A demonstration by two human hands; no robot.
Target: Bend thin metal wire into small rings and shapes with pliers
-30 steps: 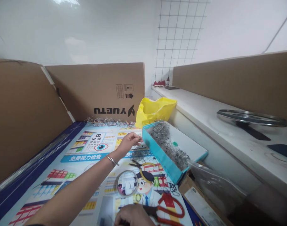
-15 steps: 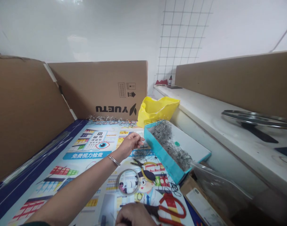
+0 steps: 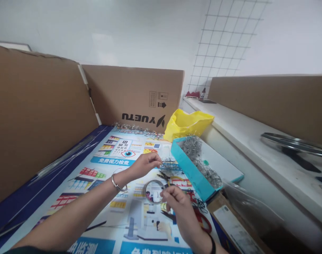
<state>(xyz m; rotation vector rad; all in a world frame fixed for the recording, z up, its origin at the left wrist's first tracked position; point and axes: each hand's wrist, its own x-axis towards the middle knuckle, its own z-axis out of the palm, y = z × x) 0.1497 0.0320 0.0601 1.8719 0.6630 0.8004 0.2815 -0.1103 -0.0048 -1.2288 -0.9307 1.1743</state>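
My left hand (image 3: pixel 143 165) is raised over the printed poster mat (image 3: pixel 110 197), its fingers pinched on a thin wire piece. My right hand (image 3: pixel 178 201) sits lower and nearer, fingers pinched together on something small I cannot make out, just beside a round metal ring (image 3: pixel 153 191) lying on the mat. A small heap of wire pieces (image 3: pixel 169 164) lies right of my left fingertips. The teal tray (image 3: pixel 192 173) filled with several metal wire parts stands to the right. Pliers (image 3: pixel 164 176) lie between my hands.
Red-handled scissors (image 3: pixel 203 220) lie by my right wrist. A yellow plastic bag (image 3: pixel 186 123) sits behind the tray. Cardboard panels (image 3: pixel 44 113) wall the left and back. A white ledge (image 3: pixel 250 141) with a metal ring (image 3: pixel 295 144) runs along the right; a clear bag (image 3: pixel 245 208) lies below.
My right hand rose from the bottom edge up to the round ring. My left hand drew back slightly from the teal tray toward me. The view shifted left and down.
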